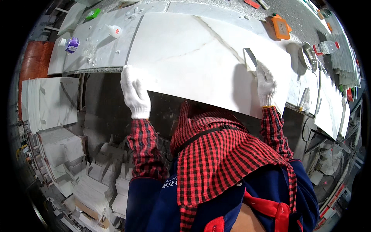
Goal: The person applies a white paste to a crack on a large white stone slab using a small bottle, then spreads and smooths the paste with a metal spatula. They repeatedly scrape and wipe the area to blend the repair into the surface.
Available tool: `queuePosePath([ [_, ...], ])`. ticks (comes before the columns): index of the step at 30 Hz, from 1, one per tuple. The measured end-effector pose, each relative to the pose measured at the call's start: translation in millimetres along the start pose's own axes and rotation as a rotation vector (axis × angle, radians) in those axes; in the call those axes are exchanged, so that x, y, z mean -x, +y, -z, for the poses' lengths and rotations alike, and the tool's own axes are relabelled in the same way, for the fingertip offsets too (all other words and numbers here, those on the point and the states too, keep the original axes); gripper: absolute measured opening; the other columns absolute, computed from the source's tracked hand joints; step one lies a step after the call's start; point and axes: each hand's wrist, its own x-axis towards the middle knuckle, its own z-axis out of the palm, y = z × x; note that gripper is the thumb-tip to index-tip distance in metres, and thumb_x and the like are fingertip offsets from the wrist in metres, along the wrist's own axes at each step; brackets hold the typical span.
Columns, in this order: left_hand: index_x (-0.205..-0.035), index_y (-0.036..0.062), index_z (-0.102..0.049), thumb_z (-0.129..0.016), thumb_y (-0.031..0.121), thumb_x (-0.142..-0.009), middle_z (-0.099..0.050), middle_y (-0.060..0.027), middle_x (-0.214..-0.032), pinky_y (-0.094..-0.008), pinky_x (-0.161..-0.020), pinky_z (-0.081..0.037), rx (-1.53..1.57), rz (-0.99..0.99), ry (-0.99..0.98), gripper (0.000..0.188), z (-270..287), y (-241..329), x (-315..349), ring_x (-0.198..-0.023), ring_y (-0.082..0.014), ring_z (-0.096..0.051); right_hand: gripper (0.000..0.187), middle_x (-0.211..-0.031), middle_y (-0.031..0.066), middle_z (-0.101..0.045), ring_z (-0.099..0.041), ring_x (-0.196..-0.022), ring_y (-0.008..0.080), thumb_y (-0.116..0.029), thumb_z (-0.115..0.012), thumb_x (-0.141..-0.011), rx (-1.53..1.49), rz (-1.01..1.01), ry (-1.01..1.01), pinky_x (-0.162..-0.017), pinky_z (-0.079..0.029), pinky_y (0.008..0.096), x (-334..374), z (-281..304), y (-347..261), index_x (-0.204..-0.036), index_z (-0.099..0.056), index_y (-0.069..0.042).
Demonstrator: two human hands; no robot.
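A large white marble slab (pixel 193 54) with grey veining lies on the bench in front of me, its near edge jutting over the bench front. At its near left corner is my left hand (pixel 135 92) in a white knit glove, closed around the corner with the fingers along the edge. My right hand (pixel 266 85), gloved alike, is closed on a scraper (pixel 250 58) over the slab's right part. The flat metal blade points up and left; its handle is hidden in the glove. A dark shadow falls beside this hand.
A white squeeze bottle (pixel 114 31) and a purple-labelled bottle (pixel 70 45) stand at left. An orange box (pixel 281 27), a metal bowl (pixel 308 57) and a clear bottle (pixel 326 47) are at right. Stacked slabs (pixel 50 100) stand below left.
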Motion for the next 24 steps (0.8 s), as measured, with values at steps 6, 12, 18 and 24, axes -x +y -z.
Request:
queuePosePath([
  [6,-0.150,0.0044,-0.035,-0.038,0.036,-0.106,-0.049,-0.0197,-0.145,-0.0402,-0.113,-0.037,-0.067,0.021,-0.204,0.054,-6,-15,-17,-0.134,-0.0335,-0.047,0.027,-0.097,0.0079,-0.073,-0.065,-0.077,0.0105,-0.013,-0.062,-0.098,0.029,-0.066,-0.033,-0.071,-0.052,0.0247,0,1,2,-0.123,-0.068,-0.006],
  [12,-0.150,0.0061,-0.037,-0.042,0.036,-0.105,-0.043,-0.0177,-0.151,-0.0418,-0.115,-0.033,0.197,0.058,-0.197,0.054,-43,53,6,-0.140,-0.0330,-0.040,0.028,-0.099,0.0089,-0.073,-0.066,-0.079,0.0115,-0.013,-0.061,-0.098,-0.017,0.016,-0.007,-0.072,-0.052,0.0249,0,0,5,-0.125,-0.067,-0.008],
  [18,-0.149,-0.0022,-0.034,-0.038,0.038,-0.107,-0.040,-0.0151,-0.153,-0.0368,-0.116,-0.031,0.369,0.447,0.127,0.058,-34,25,-9,-0.141,-0.0247,-0.038,0.029,-0.102,0.0073,-0.073,-0.066,-0.081,0.0106,-0.012,-0.060,-0.098,0.008,-0.110,-0.068,-0.074,-0.052,0.0243,2,4,-9,-0.126,-0.066,-0.008],
  [24,-0.148,0.0127,-0.039,-0.044,0.026,-0.105,-0.031,-0.0086,-0.155,-0.0273,-0.112,-0.042,1.369,0.817,0.014,0.045,-94,99,-7,-0.138,-0.0178,-0.039,0.030,-0.102,0.0074,-0.072,-0.068,-0.085,0.0112,-0.012,-0.060,-0.098,0.018,-0.108,-0.065,-0.074,-0.053,0.0254,0,3,-4,-0.127,-0.066,-0.008],
])
